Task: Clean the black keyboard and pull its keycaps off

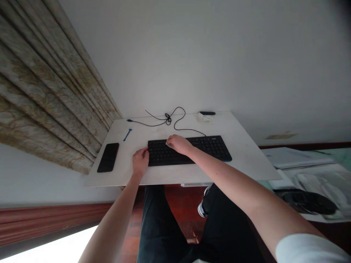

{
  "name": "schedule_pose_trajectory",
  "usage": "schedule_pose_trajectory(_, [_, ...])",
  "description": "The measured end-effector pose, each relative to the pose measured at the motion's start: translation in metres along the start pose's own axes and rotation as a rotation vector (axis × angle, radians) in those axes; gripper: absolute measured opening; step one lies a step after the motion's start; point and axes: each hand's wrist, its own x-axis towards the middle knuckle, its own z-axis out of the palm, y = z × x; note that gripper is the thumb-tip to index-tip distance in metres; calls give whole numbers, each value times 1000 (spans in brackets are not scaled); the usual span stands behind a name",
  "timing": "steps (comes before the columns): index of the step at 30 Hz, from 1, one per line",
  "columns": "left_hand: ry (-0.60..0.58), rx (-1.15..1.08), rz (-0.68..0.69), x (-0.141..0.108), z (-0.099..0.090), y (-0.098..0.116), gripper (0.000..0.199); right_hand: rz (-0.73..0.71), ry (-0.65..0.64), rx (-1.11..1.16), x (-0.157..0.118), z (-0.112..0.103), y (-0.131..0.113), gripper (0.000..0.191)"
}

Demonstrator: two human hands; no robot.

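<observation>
A black keyboard (211,148) lies flat on the white table, its cable leaving from the back edge. My left hand (140,160) is closed at the keyboard's left end, thumb and fingers curled against that edge. Over the upper left-middle keys, my right hand (179,144) pinches a small white piece (169,145), perhaps tissue or cloth; most of it is hidden by the fingers. The fingertips are at the keys. My right hand and forearm cover part of the keyboard's middle.
On the table (164,175) are a black phone (108,157) at left, a thin blue tool (127,134), a knotted black cable (168,117), and a black pen-like object (207,113) beside crumpled white scraps (204,117). A curtain (55,80) hangs at left; the wall stands behind.
</observation>
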Motion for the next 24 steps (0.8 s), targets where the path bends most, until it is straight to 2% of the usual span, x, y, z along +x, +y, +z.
schedule_pose_trajectory(5, [11, 1, 6, 0, 1, 0, 34, 15, 20, 20, -26, -13, 24, 23])
schedule_pose_trajectory(24, [0, 2, 2, -1, 0, 0, 35, 132, 101, -15, -108, -44, 92, 30])
